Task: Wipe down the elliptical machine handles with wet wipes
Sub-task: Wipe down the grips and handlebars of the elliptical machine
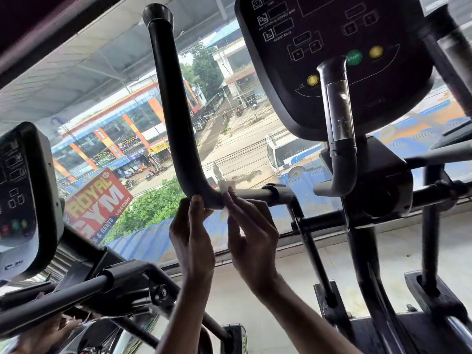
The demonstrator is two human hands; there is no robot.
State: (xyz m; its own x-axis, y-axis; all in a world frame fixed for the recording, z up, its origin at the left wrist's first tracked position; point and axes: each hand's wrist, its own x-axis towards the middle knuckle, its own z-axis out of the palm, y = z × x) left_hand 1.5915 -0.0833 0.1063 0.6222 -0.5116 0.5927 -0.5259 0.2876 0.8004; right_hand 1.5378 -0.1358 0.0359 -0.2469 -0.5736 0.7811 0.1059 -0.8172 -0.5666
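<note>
Two grips reach up to the bend of the long black handle (pixel 168 98). The wet wipe (pixel 226 185) is hard to see. It is thin, pale and partly see-through. You only get a small flap poking up above the bar and a faint strip under it. The rest is hidden behind your right grip (pixel 251 233).

The fingertips (pixel 231 199) of that grip pinch the wipe against the handle, where the black bend meets the grey bar. Its other fingers hang loose below.

Your left grip (pixel 191 233) is just beside it, on the other side of the wipe, with one fingertip pushed up under the bend. Its fingers are curled but turned away, so you cannot tell if they hold the handle, the wipe's edge or nothing.

The wipe sits between the two grips and touches the right one. Above and to the right of the grips hangs the console (pixel 332 60), its top cut off. Far left of the grips, another console (pixel 23 195) is cut by the edge.
</note>
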